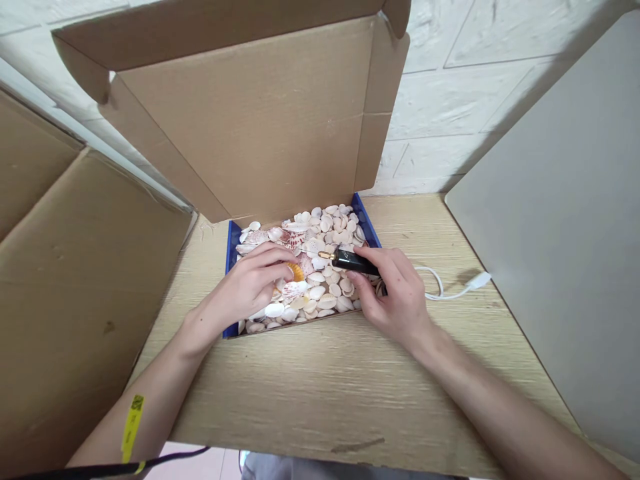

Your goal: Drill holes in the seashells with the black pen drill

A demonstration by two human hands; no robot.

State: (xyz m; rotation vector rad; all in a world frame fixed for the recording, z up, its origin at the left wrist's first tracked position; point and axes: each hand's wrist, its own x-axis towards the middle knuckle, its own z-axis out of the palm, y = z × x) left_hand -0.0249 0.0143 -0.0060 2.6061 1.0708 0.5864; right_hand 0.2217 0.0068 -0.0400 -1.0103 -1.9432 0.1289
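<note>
A shallow blue-walled cardboard box (231, 248) lies on a wooden table, filled with several pale seashells (325, 227). My left hand (250, 287) rests over the shells on the left, fingers closed around an orange shell (296, 271). My right hand (395, 293) grips a small black tool (353, 261) with a brass tip pointing left, close to the orange shell. A white cable (445, 291) trails from that hand to the right.
The box's brown lid (260, 113) stands open against a white wall. Cardboard panels (75, 280) close in the left side and a grey board (560, 220) leans on the right. The wooden tabletop (320, 393) extends toward me. A yellow band (132, 419) is on my left forearm.
</note>
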